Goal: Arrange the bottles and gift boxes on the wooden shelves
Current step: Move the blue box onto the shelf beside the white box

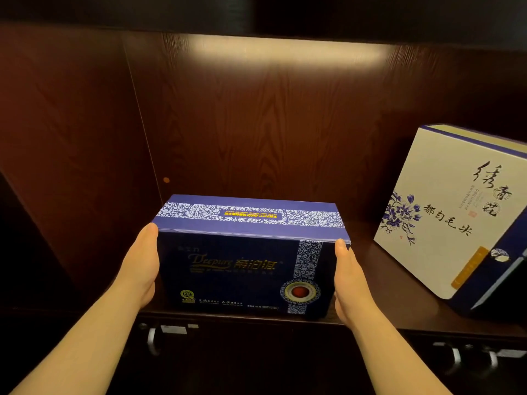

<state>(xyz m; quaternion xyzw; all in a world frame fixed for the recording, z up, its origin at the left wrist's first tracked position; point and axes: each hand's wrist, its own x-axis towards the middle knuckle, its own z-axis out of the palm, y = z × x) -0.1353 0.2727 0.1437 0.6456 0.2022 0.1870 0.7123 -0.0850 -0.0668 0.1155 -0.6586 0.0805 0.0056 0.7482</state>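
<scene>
A dark blue gift box with gold lettering and white floral bands stands on the dark wooden shelf, near its front edge. My left hand presses flat against the box's left end. My right hand presses against its right end, so both hands clamp the box between them. To the right, a cream and blue gift box with black calligraphy and a blue flower leans tilted on the same shelf. No bottles are in view.
The shelf compartment has a left side wall and a lit back panel. Below the shelf edge are cabinet doors with metal handles. Open shelf room lies between the two boxes.
</scene>
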